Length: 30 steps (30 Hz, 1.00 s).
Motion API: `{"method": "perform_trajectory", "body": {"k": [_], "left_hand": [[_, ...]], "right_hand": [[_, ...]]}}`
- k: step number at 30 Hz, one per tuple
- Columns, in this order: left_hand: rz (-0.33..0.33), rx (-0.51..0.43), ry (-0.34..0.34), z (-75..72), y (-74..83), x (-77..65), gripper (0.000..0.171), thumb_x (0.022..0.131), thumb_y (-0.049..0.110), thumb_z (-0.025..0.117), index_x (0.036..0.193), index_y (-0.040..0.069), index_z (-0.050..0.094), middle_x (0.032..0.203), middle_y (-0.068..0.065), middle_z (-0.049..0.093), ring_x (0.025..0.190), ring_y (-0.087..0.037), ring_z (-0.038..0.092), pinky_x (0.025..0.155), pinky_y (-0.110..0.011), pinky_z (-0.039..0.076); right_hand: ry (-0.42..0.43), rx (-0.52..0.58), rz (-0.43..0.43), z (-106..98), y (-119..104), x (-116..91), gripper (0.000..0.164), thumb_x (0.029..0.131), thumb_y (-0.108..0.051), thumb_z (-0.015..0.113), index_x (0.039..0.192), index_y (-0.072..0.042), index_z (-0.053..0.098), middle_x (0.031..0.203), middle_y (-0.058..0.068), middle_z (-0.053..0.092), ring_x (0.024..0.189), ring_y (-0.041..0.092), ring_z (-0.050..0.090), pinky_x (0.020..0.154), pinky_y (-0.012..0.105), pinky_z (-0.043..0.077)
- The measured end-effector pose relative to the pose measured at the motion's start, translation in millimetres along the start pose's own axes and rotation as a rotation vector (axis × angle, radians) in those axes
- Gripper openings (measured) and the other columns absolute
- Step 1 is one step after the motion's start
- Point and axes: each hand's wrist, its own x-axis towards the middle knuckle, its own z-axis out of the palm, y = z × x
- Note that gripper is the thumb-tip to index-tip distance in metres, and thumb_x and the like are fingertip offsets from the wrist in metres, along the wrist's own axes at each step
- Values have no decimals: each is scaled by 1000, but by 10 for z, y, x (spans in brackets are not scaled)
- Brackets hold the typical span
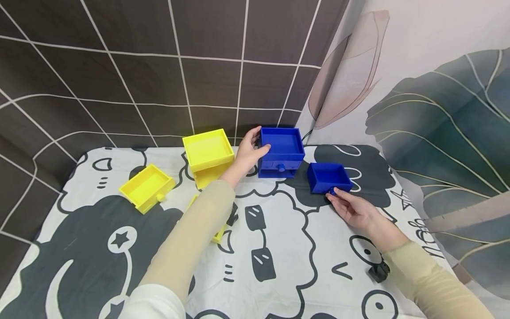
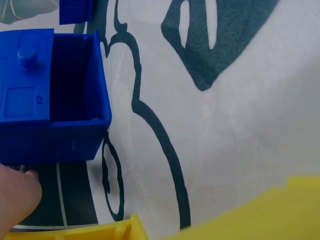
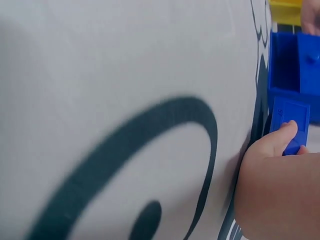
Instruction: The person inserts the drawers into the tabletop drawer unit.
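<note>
A small blue cabinet (image 1: 282,144) stands at the back of the cloth-covered surface. One drawer with a round knob sits in its upper slot; the lower slot is open, its dark inside showing in the left wrist view. My left hand (image 1: 251,150) holds the cabinet's left side, thumb over the top rim and fingers toward the rear corner. To the cabinet's right is a loose blue drawer (image 1: 328,175), open side up. My right hand (image 1: 352,210) pinches the knob at its front between thumb and fingers. In the right wrist view this drawer's front (image 3: 292,112) is partly covered by the thumb.
A yellow cabinet (image 1: 209,150) with an open front stands left of my left hand. A loose yellow drawer (image 1: 146,188) lies farther left. Another yellow piece (image 1: 218,235) is mostly hidden under my left forearm. A dark gridded curtain (image 1: 207,79) hangs behind.
</note>
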Motion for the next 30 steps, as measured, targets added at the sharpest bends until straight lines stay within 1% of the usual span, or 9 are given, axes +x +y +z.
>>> {"method": "perform_trajectory", "body": {"k": [5,7,12,19,26,30], "left_hand": [[0,-4,0,0,-1,-2,67,102,6,67,163,10,39,171,-8,39,158,-28,39,135,-36,29],[-1,-7,0,1,-5,-1,67,102,6,67,163,11,38,171,-8,39,158,-28,38,135,-36,29],[1,-14,-1,-1,-9,-3,67,103,6,67,163,11,38,171,-9,39,159,-28,38,135,-36,29],[11,-23,-2,8,-19,7,66,103,6,67,163,9,39,171,-10,39,159,-28,38,135,-36,29],[18,-37,4,11,-27,16,67,102,6,67,163,9,39,170,-11,40,158,-29,39,135,-36,29],[3,-44,10,11,-23,3,67,102,7,69,163,9,39,170,-11,40,159,-28,39,135,-36,29]], "right_hand": [[-14,-16,-2,39,118,-62,29,109,-15,59,92,-5,80,94,11,83,87,14,82,85,20,65],[0,-18,-4,72,170,-92,29,110,-15,59,92,-5,80,93,11,83,87,14,82,84,20,65],[-3,-41,-13,142,298,-123,30,110,-13,57,92,-6,80,93,11,83,87,14,82,84,19,65],[-38,-105,-40,242,437,-129,31,111,-11,55,91,-7,79,92,9,83,86,13,81,83,19,65],[-56,-104,-38,350,534,-95,32,111,-9,55,90,-7,79,92,10,83,87,14,81,83,21,66],[-77,-101,-32,417,586,-74,33,111,-7,53,91,-6,79,93,10,83,88,14,81,85,21,66]]}}
